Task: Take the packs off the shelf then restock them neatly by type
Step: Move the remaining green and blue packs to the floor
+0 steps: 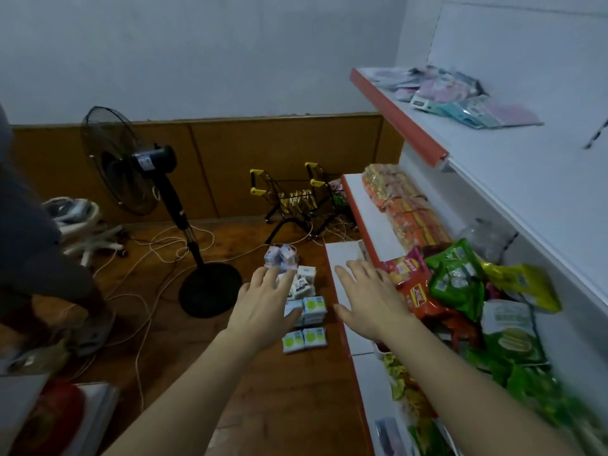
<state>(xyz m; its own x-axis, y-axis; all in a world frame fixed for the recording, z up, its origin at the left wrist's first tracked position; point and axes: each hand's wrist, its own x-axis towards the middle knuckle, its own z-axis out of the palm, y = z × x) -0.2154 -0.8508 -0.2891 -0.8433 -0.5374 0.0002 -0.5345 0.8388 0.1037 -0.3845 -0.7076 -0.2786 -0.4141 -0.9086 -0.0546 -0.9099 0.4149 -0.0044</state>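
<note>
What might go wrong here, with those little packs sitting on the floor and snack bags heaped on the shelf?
The small packs lie on the floor by loose cables and a fan; someone may step on them or trip. The snack bags are heaped near the shelf edge; either open hand, left or right, might knock one off.

Head camera looks forward and down, close over both forearms.

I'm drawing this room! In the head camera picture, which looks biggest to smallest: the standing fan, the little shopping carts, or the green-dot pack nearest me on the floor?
1. Standing fan, by far the biggest.
2. Shopping carts, though they stand farther away.
3. Green-dot pack, smallest even though it lies closest.
</note>
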